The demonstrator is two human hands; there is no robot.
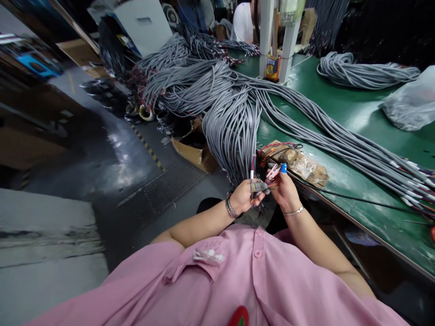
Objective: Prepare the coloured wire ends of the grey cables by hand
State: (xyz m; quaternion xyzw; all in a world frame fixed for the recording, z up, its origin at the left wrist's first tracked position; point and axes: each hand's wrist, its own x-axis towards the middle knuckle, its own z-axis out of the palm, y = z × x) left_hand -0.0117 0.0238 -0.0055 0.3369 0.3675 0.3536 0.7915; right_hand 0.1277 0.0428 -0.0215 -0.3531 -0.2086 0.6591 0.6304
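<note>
While the left hand (242, 197) closes around the stripped end of a grey cable (258, 186), pinching it between thumb and fingers just off the near edge of the green workbench (356, 117), the right hand (284, 190) sits touching-close at its three o'clock, gripping a small pink tool with a blue cap (277, 170) between fingertips. The cable end stands roughly upright in the left grip, its long axis running from six to twelve o'clock, with one red-and-white wire (252, 170) rising straight up out of the fist and a fan of thin coloured conductors (270, 183) spreading toward three o'clock, straight at the right hand's tool. The tool's tip points toward ten o'clock, so it meets those conductors almost head on; the right hand is the nearer one to the loose wire ends, the left only anchors the jacket.

Beyond the hands at one o'clock a taped cardboard pad (304, 165) lies on the bench edge, and from eleven o'clock a thick drape of grey cables (231, 122) hangs over the bench rim toward the floor. A separate cable coil (363, 72) lies well apart at two o'clock, near a clear plastic bag (413, 102). Another person in a white shirt (242, 22) is at twelve o'clock, far off.
</note>
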